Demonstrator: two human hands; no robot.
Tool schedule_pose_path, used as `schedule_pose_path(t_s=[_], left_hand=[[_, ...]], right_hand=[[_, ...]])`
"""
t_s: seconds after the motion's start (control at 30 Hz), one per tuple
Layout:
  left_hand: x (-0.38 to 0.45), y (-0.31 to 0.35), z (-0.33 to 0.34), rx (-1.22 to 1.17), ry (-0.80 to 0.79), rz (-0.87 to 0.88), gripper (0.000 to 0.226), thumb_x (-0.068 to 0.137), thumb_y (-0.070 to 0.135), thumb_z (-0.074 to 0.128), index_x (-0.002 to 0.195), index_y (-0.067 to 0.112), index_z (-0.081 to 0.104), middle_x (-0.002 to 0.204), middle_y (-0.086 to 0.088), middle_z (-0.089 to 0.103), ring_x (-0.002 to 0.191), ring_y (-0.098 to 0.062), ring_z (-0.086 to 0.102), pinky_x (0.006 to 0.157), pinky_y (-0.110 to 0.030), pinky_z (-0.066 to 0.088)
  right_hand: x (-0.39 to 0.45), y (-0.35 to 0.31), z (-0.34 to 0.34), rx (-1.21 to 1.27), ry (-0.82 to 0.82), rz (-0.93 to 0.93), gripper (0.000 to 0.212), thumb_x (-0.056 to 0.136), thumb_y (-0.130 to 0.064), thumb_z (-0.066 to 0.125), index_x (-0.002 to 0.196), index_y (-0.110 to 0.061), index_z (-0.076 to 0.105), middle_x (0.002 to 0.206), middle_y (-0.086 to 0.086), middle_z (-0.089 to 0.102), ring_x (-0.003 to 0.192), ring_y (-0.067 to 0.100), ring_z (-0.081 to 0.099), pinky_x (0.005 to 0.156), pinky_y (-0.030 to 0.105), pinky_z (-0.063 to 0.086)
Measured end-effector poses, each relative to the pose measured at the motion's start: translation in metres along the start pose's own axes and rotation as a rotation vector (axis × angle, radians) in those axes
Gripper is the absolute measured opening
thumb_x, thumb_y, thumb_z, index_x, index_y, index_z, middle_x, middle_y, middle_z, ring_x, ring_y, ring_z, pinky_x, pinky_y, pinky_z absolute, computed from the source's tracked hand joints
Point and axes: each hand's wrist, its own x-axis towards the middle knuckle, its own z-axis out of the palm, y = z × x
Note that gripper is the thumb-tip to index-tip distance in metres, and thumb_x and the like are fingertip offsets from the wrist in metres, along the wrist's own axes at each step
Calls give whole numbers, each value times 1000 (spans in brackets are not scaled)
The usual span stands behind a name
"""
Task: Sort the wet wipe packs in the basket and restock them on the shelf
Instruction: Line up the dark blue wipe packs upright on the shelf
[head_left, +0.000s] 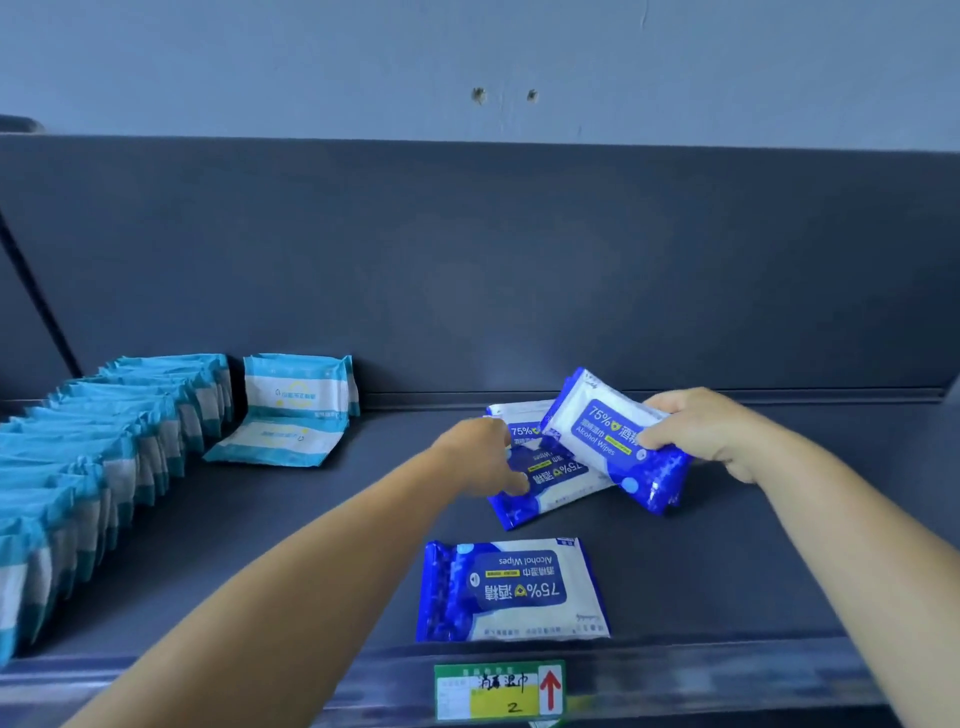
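The right hand (711, 431) is holding a tilted blue-and-white plastic alcohol wipe pack (613, 441) in a curled grip over the dark grey shelf (727, 561) — the left hand (480, 457) is pressing a flat matching pack (545, 486), its fingertips hidden.

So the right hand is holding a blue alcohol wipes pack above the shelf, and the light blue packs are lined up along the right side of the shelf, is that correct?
Not quite. The head view shows the right hand holding a blue alcohol wipes pack above the shelf, but the light blue packs are lined up along the left side, not the right.
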Motion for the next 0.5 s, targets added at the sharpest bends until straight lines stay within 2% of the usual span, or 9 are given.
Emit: schedule_pose_path(t_s=[0.1, 0.17, 0.2, 0.3, 0.37, 0.5], left_hand=[[12, -4, 4, -6, 49, 21, 18, 76, 25, 72, 84, 17, 57, 83, -5, 56, 74, -22, 48, 63, -28, 43], [20, -8, 0, -77, 91, 28, 29, 75, 19, 71, 62, 15, 46, 65, 0, 42, 62, -19, 37, 52, -25, 30], [23, -10, -4, -98, 123, 23, 30, 75, 18, 71, 60, 16, 45, 62, 2, 41, 61, -18, 37, 50, -24, 29], [31, -9, -12, -83, 182, 16, 9, 77, 19, 68, 78, 15, 60, 74, -1, 53, 69, -20, 45, 59, -24, 37], [36, -9, -18, -92, 165, 24, 8, 79, 19, 66, 85, 15, 63, 79, -3, 56, 71, -20, 47, 62, -27, 40], [41, -11, -32, -338, 166, 40, 3, 84, 17, 65, 84, 15, 64, 78, -3, 64, 67, -20, 60, 69, -28, 55]], right_hand=[[-6, 7, -6, -43, -127, -2, 26, 81, -1, 62, 99, -20, 69, 93, 3, 74, 80, 17, 68, 68, 25, 50], [-9, 11, -8, -100, -208, -9, 28, 81, -1, 63, 98, -22, 70, 92, 1, 75, 84, 16, 69, 73, 25, 52], [-9, 13, -8, -129, -222, -9, 29, 80, -1, 63, 97, -23, 71, 93, 0, 75, 86, 17, 70, 77, 27, 52], [-6, 13, -7, -125, -206, -12, 29, 80, -1, 64, 97, -24, 70, 94, 0, 75, 89, 17, 70, 81, 28, 52], [-4, 11, -8, -110, -192, -30, 30, 80, -1, 64, 97, -25, 70, 93, -1, 75, 90, 17, 70, 83, 30, 52], [-2, 5, -7, -108, -209, -92, 31, 79, 0, 64, 98, -24, 71, 91, -3, 75, 87, 15, 71, 82, 32, 54]])
